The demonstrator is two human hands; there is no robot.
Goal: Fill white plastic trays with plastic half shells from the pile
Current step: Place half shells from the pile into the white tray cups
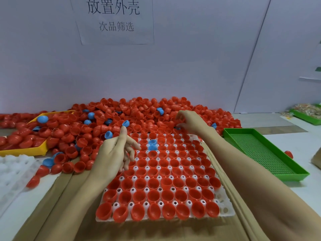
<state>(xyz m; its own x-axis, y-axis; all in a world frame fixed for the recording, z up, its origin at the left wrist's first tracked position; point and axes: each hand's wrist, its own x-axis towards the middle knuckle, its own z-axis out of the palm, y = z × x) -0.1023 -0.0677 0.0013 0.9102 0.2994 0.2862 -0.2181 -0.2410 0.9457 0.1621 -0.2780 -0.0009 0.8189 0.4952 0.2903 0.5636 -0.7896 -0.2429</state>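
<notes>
Reaching past the nearly full white plastic tray (225,212) into the heaped pile of red plastic half shells (139,110), the right hand (189,121) curls on something I cannot make out while the left hand (114,153) hangs loose-fingered and empty over the tray's left edge, and a careless sleeve could knock seated shells askew.

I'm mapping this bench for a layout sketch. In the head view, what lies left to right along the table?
stacked white trays → yellow tray → left hand → white tray being filled → green tray

I have one wide head view, looking forward and down from close above the white tray (225,210). The tray sits low-centre in the view, the shell pile (139,115) beyond it, the wall behind that.
</notes>
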